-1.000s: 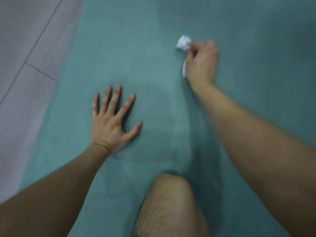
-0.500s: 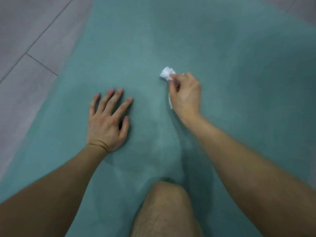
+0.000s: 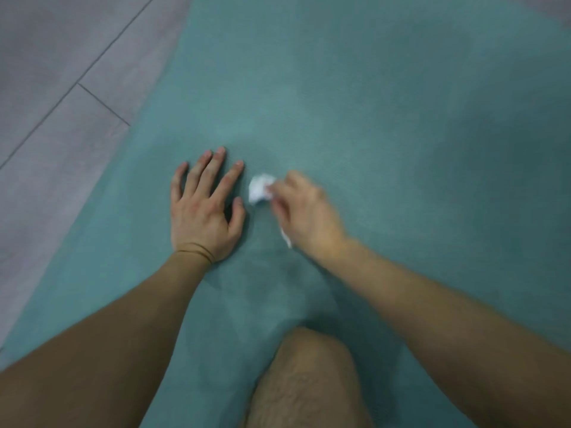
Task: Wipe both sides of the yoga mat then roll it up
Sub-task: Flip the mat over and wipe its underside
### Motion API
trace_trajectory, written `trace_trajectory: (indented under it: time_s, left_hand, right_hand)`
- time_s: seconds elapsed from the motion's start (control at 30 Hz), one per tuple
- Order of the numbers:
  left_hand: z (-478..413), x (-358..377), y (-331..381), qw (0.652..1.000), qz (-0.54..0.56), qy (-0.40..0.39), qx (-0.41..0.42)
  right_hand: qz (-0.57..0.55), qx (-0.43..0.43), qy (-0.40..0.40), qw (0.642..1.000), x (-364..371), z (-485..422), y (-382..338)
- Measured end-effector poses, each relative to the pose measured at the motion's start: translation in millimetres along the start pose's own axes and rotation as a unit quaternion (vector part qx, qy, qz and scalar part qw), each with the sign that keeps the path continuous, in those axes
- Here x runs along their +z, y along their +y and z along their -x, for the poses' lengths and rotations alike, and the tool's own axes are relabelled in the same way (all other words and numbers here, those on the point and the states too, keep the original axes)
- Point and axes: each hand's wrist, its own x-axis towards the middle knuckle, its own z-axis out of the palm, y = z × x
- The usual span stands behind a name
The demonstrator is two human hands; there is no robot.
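- Now the teal yoga mat [image 3: 370,103] is seen spread flat on the grey floor [image 3: 61,88], with its left edge running diagonally past the tiles.
- The left hand [image 3: 204,211] is pressed palm-down on the mat, fingers straight and slightly spread, and nothing is held by it.
- That hand has been kept in much the same place, though the thumb, splayed wide a second ago, is now drawn in beside the palm.
- A crumpled white tissue [image 3: 259,189] is pinched in the curled fingers of the right hand [image 3: 306,211], which is blurred; a strip of tissue shows under the palm.
- The right hand and tissue have been drawn back and leftward across the mat, so the tissue now lies just beside the left forefinger, where before it was well apart.
- A bare knee [image 3: 312,366] is seen on the mat at the lower edge.
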Motion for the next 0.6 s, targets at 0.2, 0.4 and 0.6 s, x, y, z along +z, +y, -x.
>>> trace_trajectory:
  time_s: [0.2, 0.4, 0.6]
  left_hand:
    - [-0.2, 2.5, -1.6, 0.999, -0.013, 0.013, -0.026]
    - [-4.9, -0.7, -3.5, 1.0, -0.003, -0.007, -0.019]
    - [11.6, -15.3, -62.3, 0.997, -0.036, -0.04, 0.063]
  right_hand:
    - [0.103, 0.081, 0.091, 0.987, -67.0, -54.2, 98.0]
    - [-0.03, 0.145, 0.088, 0.985, -4.3, -33.5, 9.0]
    - [0.093, 0.077, 0.049, 0.991, -27.6, -36.4, 34.7]
